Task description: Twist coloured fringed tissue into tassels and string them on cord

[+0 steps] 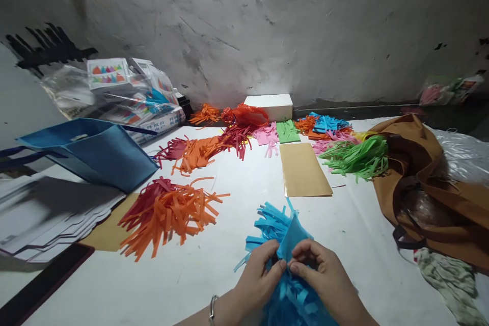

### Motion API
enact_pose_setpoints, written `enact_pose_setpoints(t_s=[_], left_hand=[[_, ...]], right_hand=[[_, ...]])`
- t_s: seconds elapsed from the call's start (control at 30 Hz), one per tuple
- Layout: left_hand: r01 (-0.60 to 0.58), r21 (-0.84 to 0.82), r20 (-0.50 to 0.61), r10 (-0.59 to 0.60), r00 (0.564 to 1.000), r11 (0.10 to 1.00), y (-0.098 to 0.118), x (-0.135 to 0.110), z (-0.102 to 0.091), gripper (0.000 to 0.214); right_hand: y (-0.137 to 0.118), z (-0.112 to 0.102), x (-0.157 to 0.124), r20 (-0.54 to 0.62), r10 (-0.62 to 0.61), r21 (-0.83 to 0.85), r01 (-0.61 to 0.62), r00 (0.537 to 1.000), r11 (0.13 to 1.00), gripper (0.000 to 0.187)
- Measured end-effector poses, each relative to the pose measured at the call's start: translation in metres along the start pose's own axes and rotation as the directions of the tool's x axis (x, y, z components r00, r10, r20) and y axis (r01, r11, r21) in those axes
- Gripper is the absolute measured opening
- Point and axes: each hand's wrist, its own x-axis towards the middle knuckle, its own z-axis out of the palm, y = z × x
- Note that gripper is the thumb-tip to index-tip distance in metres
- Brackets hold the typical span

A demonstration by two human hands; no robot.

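A blue fringed tissue-paper tassel (294, 237) lies at the front middle of the table, its cut strips spreading away from me and back toward my body. My left hand (263, 267) pinches the uncut middle band from the left. From the right, my right hand (315, 265) pinches the same band, with the fingertips of both hands nearly touching. Part of the blue paper is hidden behind my fingers. Left of my hands rests a bunch of orange tassels (178, 214) beside dark red fringed paper (151, 198).
A brown envelope (305, 170) lies ahead. Green tassels (355, 158) touch a brown bag (405, 163) at right. More coloured fringes and a white box (269, 107) line the wall. At left stand a blue bag (99, 153), white envelopes (49, 214) and a dark flat object (46, 285).
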Motion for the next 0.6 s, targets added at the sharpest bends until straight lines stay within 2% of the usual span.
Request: enact_pose_setpoints(t_s=[0.1,0.17,0.27,0.33,0.4,0.5,0.53,0.6], left_hand=[[-0.013,-0.039,0.005,0.013,1.000,0.999,0.0031,0.0012,-0.0017,0.042],[-0.020,-0.058,-0.002,0.020,1.000,0.998,0.0045,0.0020,-0.0020,0.042],[-0.017,-0.063,-0.014,0.017,1.000,0.998,0.0042,0.0024,-0.0013,0.047],[-0.015,-0.057,-0.016,0.014,1.000,0.998,0.0029,0.0022,-0.0004,0.050],[-0.011,-0.040,-0.008,0.011,1.000,0.999,0.0019,0.0019,0.0002,0.050],[-0.021,-0.017,0.013,0.021,1.000,1.000,0.0023,0.0020,0.0005,0.048],[-0.024,-0.019,0.014,0.024,1.000,1.000,0.0027,0.0022,0.0005,0.048],[-0.017,-0.044,0.001,0.017,1.000,0.999,0.0030,0.0026,0.0006,0.048]], right_hand=[[0.0002,-0.0022,-0.0015,-0.004,-0.075,-0.131,0.074,0.997,0.989,0.015],[0.0010,-0.0029,-0.0028,0.018,-0.190,-0.265,0.188,0.982,0.946,0.010],[0.0039,-0.0019,-0.0054,0.090,-0.412,-0.454,0.405,0.907,0.793,0.004],[0.0060,-0.0006,-0.0070,0.137,-0.507,-0.523,0.497,0.851,0.692,0.004],[0.0078,-0.0001,-0.0079,0.172,-0.527,-0.542,0.526,0.832,0.655,0.011],[0.0093,-0.0017,-0.0073,0.196,-0.521,-0.558,0.532,0.830,0.637,0.015],[0.0094,-0.0027,-0.0067,0.198,-0.538,-0.582,0.540,0.820,0.608,0.014],[0.0088,-0.0047,-0.0056,0.215,-0.607,-0.639,0.580,0.765,0.505,0.017]])
